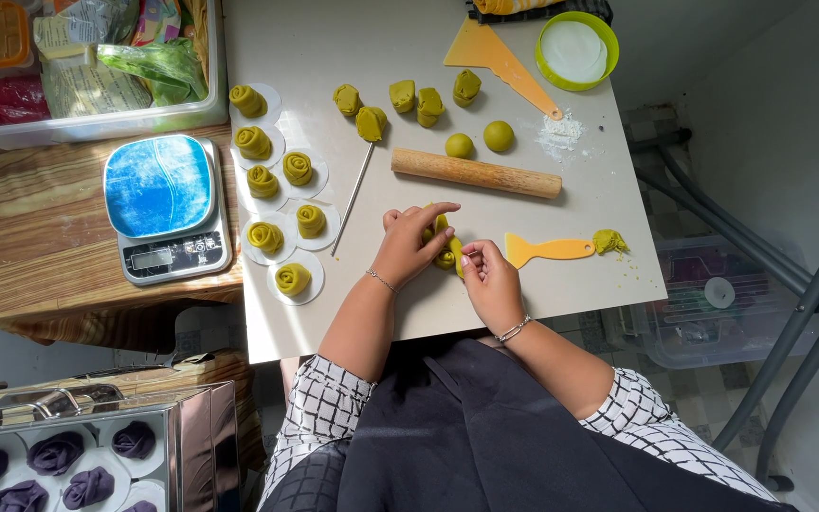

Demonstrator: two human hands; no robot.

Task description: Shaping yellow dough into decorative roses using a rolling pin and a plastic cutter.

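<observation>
- The green dough piece (445, 245) lies mostly hidden between the left hand (408, 245) and right hand (487, 280); its shape cannot be told.
- At 7 o'clock, the tray of purple dough roses (49, 469) is cut off by the edge.
- At 11 o'clock, the plastic bin (97, 121) runs past the top edge.

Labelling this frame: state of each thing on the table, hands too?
left hand: on the dough strip, fingers spread
right hand: pinching the dough strip
dough strip: between both hands, partly rolled
dough roses: seven, shaped, each on a paper round
rolling pin: lying flat, untouched
dough pieces: five, cut, unshaped
dough balls: two, round
scraper: flat, dough scraps at its end
scale: nothing on it
green bowl: holds white rounds
</observation>
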